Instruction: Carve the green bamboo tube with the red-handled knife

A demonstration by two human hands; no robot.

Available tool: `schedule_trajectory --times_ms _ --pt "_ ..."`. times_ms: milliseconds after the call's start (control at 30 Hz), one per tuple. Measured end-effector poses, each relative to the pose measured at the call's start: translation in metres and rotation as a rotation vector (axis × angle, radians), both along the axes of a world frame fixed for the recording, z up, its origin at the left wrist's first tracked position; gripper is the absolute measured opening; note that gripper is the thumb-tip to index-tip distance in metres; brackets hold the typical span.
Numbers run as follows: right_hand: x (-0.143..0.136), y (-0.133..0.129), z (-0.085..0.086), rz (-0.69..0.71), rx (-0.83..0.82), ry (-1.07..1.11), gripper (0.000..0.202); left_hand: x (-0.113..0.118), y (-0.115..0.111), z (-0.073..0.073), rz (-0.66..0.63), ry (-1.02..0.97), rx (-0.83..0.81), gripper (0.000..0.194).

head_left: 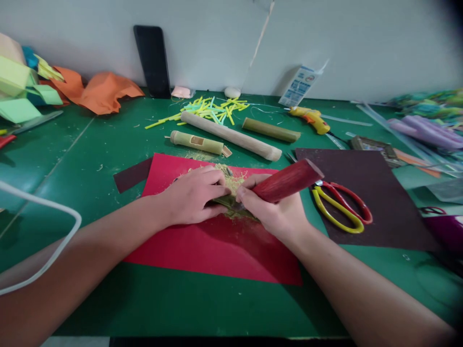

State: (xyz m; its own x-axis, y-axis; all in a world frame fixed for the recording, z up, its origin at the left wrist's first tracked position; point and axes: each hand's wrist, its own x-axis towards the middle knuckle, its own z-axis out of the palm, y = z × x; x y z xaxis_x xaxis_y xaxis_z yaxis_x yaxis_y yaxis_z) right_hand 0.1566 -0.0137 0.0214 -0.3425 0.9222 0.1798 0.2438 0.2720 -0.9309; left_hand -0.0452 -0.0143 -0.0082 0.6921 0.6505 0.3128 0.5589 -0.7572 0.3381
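My left hand (197, 195) is closed on a green bamboo piece (231, 202), pressing it down over the red paper (217, 250). My right hand (277, 212) grips a tool with a thick red wooden handle (289, 180), tilted up to the right. Its working end meets the bamboo between my two hands; fingers hide most of it, so its shape cannot be made out. Pale shavings (235, 178) lie heaped just behind the bamboo.
Beyond the paper lie a notched bamboo tube (197, 141), a wooden rod (231, 135) and another bamboo length (271, 130). Scissors (340, 207) rest on dark paper (383, 212) at right. A yellow glue gun (310, 119) and a phone (152, 62) are at the back. A white cable (74, 226) crosses at left.
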Motion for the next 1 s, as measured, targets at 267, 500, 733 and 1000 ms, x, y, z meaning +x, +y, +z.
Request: schedule_trajectory --times_ms 267,500,733,1000 --pt "0.0002 -0.0018 -0.0011 -0.049 -0.007 0.032 0.014 -0.0002 0.0001 0.0002 -0.007 0.018 0.0 0.025" --pt "0.0001 -0.0024 -0.0046 -0.205 -0.029 0.094 0.02 -0.0012 -0.0001 -0.0019 -0.002 0.004 0.029 0.024" --pt "-0.0009 -0.0053 0.0003 -0.129 -0.069 0.029 0.024 -0.0004 0.0003 -0.001 0.005 0.017 0.006 0.023" --pt "-0.0018 -0.0051 -0.0015 -0.088 -0.025 0.011 0.021 0.0 -0.0006 -0.001 0.002 -0.005 -0.009 0.021"
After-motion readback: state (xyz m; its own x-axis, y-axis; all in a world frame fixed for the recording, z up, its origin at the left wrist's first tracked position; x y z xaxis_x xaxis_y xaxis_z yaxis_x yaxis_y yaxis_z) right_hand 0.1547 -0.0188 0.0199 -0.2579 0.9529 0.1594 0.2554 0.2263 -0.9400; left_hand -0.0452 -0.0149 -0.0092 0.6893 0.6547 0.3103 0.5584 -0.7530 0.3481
